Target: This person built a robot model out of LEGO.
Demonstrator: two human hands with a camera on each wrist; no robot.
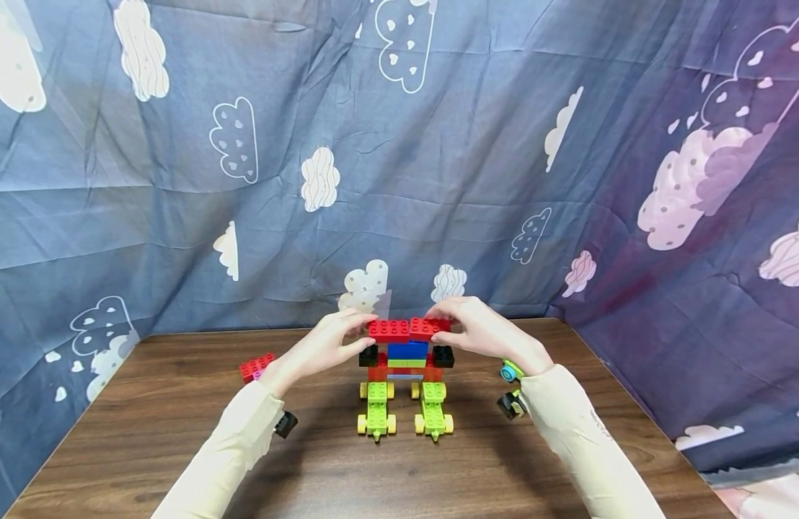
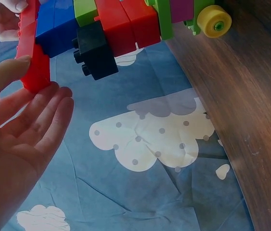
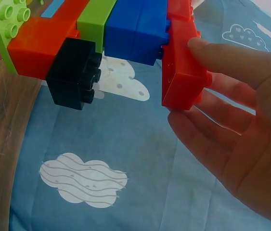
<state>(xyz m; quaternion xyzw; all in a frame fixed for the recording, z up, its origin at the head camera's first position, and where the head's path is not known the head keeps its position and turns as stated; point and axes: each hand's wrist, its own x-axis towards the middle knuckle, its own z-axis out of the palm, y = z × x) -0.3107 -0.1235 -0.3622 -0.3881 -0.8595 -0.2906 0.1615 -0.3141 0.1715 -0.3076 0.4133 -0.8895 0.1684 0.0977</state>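
Both hands are on the top of a brick model (image 1: 404,375) that stands near the middle of the bench (image 1: 146,447), a little toward its far edge. The left hand (image 1: 321,346) pinches the left end of the red bricks (image 1: 407,329) that form the top row, thumb on one face and fingers on the other, as the left wrist view shows with the thumb tip against the brick (image 2: 33,62) and the fingers under it. The right hand (image 1: 480,333) pinches the right end of the same row in the same way; the right wrist view shows its thumb pressed on the red brick (image 3: 183,72) and its fingers curled beneath. Under the red row sits a blue brick (image 1: 407,350) with a black brick (image 1: 368,355) at each side (the other one (image 1: 443,356) is at the right), then a red layer, and two green legs (image 1: 376,407) on yellow wheels (image 1: 362,424) resting on the bench. A loose red brick (image 1: 255,366) lies near the left wrist, toward the bench's far left corner. A small green and blue piece (image 1: 511,371) lies just beside the right wrist. Cloud-print cloth (image 1: 179,180) hangs behind the bench.
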